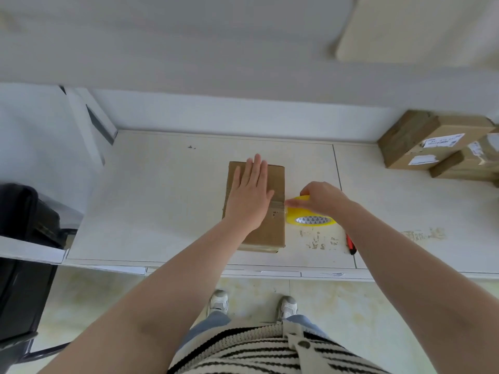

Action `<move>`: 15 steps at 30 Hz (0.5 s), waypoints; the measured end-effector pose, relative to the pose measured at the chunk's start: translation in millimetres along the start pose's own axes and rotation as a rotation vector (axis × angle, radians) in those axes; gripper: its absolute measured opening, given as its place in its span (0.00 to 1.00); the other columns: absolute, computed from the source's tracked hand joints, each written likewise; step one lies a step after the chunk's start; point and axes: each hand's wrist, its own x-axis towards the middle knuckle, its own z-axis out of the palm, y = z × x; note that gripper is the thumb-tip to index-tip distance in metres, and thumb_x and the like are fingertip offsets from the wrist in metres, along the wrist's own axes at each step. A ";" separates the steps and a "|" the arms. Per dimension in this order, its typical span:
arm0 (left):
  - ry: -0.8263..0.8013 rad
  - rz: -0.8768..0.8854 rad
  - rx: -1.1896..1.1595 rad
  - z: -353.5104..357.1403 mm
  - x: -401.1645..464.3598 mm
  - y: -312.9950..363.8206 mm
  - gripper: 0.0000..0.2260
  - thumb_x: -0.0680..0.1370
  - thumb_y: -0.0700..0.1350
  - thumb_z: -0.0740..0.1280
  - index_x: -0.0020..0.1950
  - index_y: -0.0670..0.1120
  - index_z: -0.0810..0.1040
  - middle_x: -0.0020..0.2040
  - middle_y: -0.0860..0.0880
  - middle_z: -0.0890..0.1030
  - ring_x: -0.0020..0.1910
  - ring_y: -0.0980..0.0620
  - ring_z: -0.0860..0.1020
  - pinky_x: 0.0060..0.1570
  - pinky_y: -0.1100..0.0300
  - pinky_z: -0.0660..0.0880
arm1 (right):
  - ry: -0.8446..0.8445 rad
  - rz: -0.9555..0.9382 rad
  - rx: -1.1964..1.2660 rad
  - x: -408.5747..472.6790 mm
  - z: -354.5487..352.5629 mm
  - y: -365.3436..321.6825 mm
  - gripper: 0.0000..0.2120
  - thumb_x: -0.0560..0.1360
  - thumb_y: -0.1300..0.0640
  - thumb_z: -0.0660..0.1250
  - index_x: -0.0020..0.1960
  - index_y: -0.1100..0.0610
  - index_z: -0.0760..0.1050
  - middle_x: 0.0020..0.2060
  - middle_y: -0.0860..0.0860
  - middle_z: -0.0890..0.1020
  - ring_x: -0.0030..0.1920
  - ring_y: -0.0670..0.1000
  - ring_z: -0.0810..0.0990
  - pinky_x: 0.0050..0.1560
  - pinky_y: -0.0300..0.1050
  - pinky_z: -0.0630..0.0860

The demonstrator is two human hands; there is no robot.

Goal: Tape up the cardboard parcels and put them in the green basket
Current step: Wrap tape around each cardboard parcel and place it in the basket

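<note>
Two hands: both at one cardboard parcel [272,190] on the worktop [162,198].
Left hand [249,197]: flat, fingers straight, pressing the parcel's top.
Right hand [321,198]: grasping the yellow tape roll [310,218], apparently at the parcel's right edge.

Tape roll [310,218] sits just right of the parcel [272,225] on the table [162,198].

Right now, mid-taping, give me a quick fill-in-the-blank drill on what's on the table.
1. The left hand lies flat on top of the ____ parcel.
2. The right hand grips a roll of tape whose colour is ____.
3. The roll sits beside the parcel's ____ edge.
4. The red utility knife lies on the table to the ____ of the roll.

Missing words: cardboard; yellow; right; right
</note>
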 end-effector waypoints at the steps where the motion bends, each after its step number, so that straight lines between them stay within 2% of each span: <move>1: -0.054 -0.006 0.010 3.6 -4.0 -2.8 0.31 0.84 0.56 0.47 0.80 0.42 0.39 0.81 0.44 0.38 0.80 0.46 0.39 0.78 0.49 0.39 | -0.006 -0.003 -0.009 -0.2 0.4 -0.6 0.26 0.68 0.27 0.64 0.31 0.50 0.69 0.29 0.48 0.74 0.33 0.48 0.73 0.34 0.43 0.66; 5: -0.106 -0.026 -0.036 5.8 -7.7 -9.2 0.34 0.81 0.63 0.41 0.80 0.46 0.36 0.80 0.46 0.34 0.79 0.48 0.35 0.77 0.50 0.35 | 0.008 -0.007 0.010 -2.3 0.3 -1.3 0.28 0.69 0.28 0.64 0.30 0.52 0.68 0.28 0.48 0.71 0.31 0.48 0.71 0.33 0.44 0.65; 8: -0.101 -0.025 -0.128 -1.0 -10.8 -23.7 0.37 0.75 0.70 0.36 0.80 0.54 0.34 0.79 0.47 0.32 0.78 0.49 0.33 0.77 0.49 0.34 | 0.010 -0.082 0.152 -5.3 -3.3 -5.6 0.27 0.74 0.33 0.63 0.33 0.56 0.71 0.28 0.48 0.70 0.32 0.50 0.70 0.34 0.44 0.63; 12: -0.146 -0.019 -0.420 -16.7 -16.7 -55.3 0.40 0.73 0.72 0.41 0.79 0.55 0.35 0.79 0.49 0.32 0.78 0.52 0.33 0.77 0.50 0.34 | -0.003 -0.200 0.212 -8.7 -22.2 -24.7 0.19 0.77 0.39 0.62 0.41 0.53 0.78 0.34 0.47 0.77 0.39 0.50 0.76 0.38 0.43 0.69; 15: -0.244 -0.074 -0.514 -28.5 -12.5 -69.8 0.41 0.72 0.72 0.43 0.79 0.54 0.34 0.79 0.51 0.32 0.78 0.53 0.33 0.76 0.44 0.35 | 0.008 -0.229 0.133 -9.3 -34.5 -47.9 0.21 0.77 0.37 0.62 0.45 0.55 0.80 0.39 0.50 0.81 0.41 0.51 0.78 0.40 0.45 0.71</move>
